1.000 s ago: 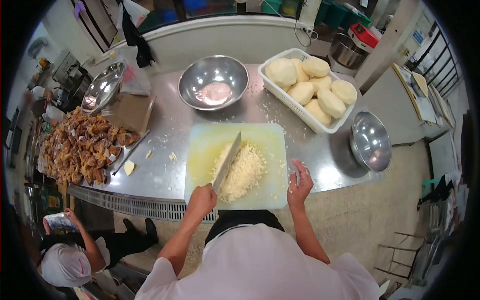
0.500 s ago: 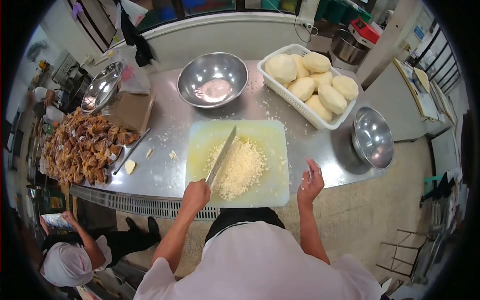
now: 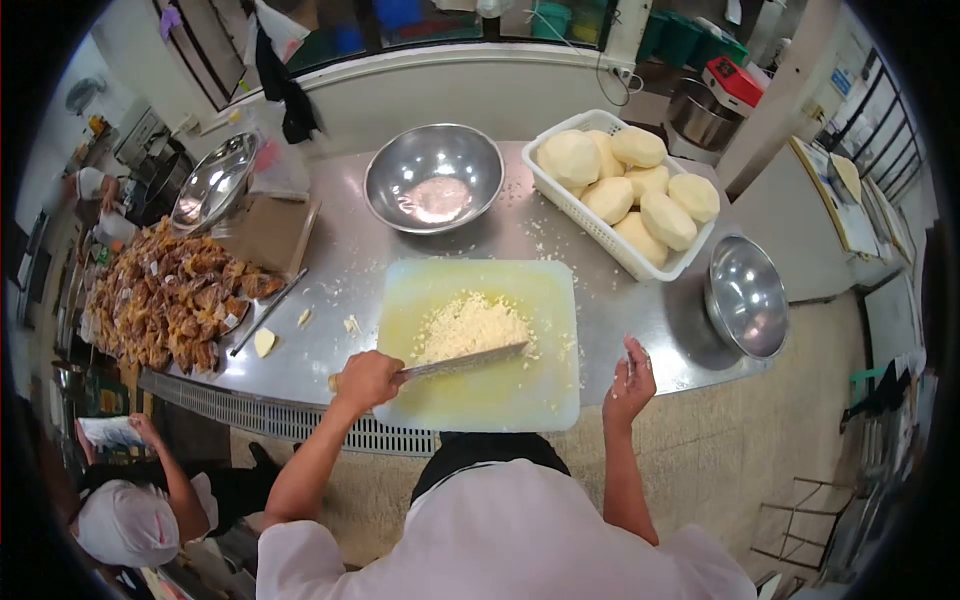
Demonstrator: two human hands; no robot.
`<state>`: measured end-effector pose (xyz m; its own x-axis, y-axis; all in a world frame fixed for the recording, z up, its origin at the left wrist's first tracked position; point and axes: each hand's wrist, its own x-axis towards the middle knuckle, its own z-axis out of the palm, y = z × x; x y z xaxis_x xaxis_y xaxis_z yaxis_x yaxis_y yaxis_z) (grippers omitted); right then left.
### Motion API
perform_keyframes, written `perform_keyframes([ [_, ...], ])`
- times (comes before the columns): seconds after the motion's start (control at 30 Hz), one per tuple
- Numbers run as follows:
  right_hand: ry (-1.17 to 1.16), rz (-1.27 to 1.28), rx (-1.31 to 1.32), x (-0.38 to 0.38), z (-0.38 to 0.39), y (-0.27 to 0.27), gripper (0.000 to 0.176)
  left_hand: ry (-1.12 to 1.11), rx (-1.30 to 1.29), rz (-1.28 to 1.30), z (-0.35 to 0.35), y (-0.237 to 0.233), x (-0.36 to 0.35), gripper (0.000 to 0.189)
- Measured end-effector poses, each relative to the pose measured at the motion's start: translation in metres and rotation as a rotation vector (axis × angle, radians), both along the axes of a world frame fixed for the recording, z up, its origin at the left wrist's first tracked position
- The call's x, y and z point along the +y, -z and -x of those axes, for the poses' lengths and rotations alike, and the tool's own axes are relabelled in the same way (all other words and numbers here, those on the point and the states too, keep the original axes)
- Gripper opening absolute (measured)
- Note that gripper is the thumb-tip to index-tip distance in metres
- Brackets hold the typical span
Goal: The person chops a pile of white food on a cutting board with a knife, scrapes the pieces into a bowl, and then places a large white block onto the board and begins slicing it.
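My left hand (image 3: 370,380) is closed around the handle of a long kitchen knife (image 3: 465,361). The blade lies nearly level along the near side of a heap of finely chopped pale-yellow pieces (image 3: 470,325). Under the heap is a light green cutting board (image 3: 480,408), with loose bits scattered over it. My right hand (image 3: 628,385) hovers to the right of the board by the table's front edge, holding nothing. Its fingers are loosely bent and apart, with pale bits stuck to them.
Behind the board stands a steel bowl (image 3: 433,180); a white basket (image 3: 640,262) of large peeled pale vegetables is to its right. Another steel bowl (image 3: 747,298) sits far right. Browned pieces (image 3: 170,300) are heaped left, near a thin rod (image 3: 268,313). A co-worker (image 3: 130,520) is lower left.
The knife has swung from pointing away to lying crosswise at the heap's near side. The heap looks narrower front to back. My right hand stays empty beside the board.
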<state>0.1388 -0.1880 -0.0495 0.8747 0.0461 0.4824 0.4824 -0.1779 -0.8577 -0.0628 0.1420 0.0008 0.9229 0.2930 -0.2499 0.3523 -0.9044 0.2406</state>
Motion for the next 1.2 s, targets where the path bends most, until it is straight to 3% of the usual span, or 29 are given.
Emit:
perform_keyframes([
  [0.13, 0.008, 0.047, 0.013, -0.007, 0.007, 0.005, 0.040, -0.142, -0.249, 0.067, 0.005, 0.009, -0.030, 0.019],
  [0.27, 0.080, -0.015, 0.023, -0.002, 0.007, 0.012, 0.038, -0.182, -0.122, 0.039, -0.003, 0.020, -0.022, 0.021],
  [0.37, 0.052, 0.025, 0.001, -0.007, 0.014, 0.010, 0.038, -0.294, -0.232, 0.070, 0.000, -0.004, -0.044, 0.021],
  [0.47, 0.082, -0.002, 0.058, -0.002, 0.015, 0.024, 0.037, -0.292, -0.160, 0.041, 0.002, 0.029, -0.035, 0.023],
  [0.57, 0.073, -0.047, 0.072, 0.001, 0.011, 0.030, 0.036, -0.344, -0.125, 0.046, 0.000, 0.005, -0.032, 0.021],
  [0.63, -0.041, 0.018, 0.083, 0.002, 0.013, 0.028, 0.040, -0.380, -0.147, 0.070, 0.005, 0.010, -0.040, 0.022],
  [0.77, -0.033, -0.014, 0.079, 0.034, 0.003, 0.040, 0.033, -0.377, -0.127, 0.031, 0.013, 0.047, -0.020, 0.023],
  [0.83, -0.190, 0.192, 0.004, 0.053, -0.009, 0.032, 0.034, -0.372, -0.179, 0.082, 0.015, 0.036, -0.014, 0.024],
  [0.93, -0.182, 0.260, -0.009, 0.092, -0.030, 0.078, 0.040, -0.434, -0.267, -0.110, 0.016, 0.019, 0.000, 0.019],
  [1.0, 0.023, 0.663, -0.243, 0.127, -0.027, 0.097, 0.041, -0.426, -0.287, -0.167, 0.005, 0.029, 0.023, 0.017],
  [1.03, 0.016, 0.659, -0.246, 0.142, -0.019, 0.095, 0.041, -0.414, -0.298, -0.223, 0.000, 0.037, 0.031, 0.015],
  [1.1, -0.219, 0.519, -0.193, 0.164, -0.004, 0.091, 0.042, -0.358, -0.315, -0.260, -0.018, 0.075, 0.040, 0.013],
  [1.13, -0.219, 0.518, -0.194, 0.166, 0.000, 0.085, 0.042, -0.300, -0.334, -0.294, -0.027, 0.077, 0.036, 0.011],
  [1.2, -0.551, 0.239, 0.069, 0.168, 0.010, 0.075, 0.038, -0.182, -0.378, -0.225, -0.039, 0.077, 0.013, 0.009],
])
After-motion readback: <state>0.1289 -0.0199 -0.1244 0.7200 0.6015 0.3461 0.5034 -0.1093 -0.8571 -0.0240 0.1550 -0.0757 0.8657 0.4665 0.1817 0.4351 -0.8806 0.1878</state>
